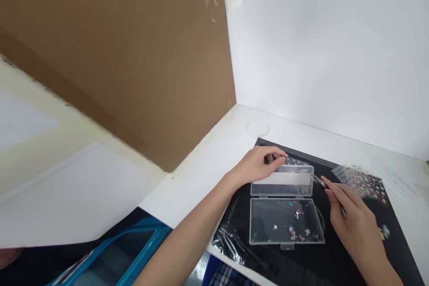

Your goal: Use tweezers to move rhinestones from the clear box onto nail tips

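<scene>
A clear plastic case (264, 223) lies open on a black mat (268, 266), its lid (282, 190) folded back. Small coloured pieces (292, 233) are scattered in its bottom half. My left hand (263, 163) rests by the lid's upper left edge, fingers curled over a small speckled sheet (296, 161); whether its fingertips pinch anything is hidden. In my right hand (351, 219) are metal tweezers (318, 180), gripped between thumb and fingers, their tips over the lid's right part.
A sheet of many small coloured pieces (362, 182) lies at the mat's right. Behind the mat is a round clear dish (258, 128). A brown board (134, 53) stands left, a white wall (328, 44) behind. A blue-framed item (144, 243) is at lower left.
</scene>
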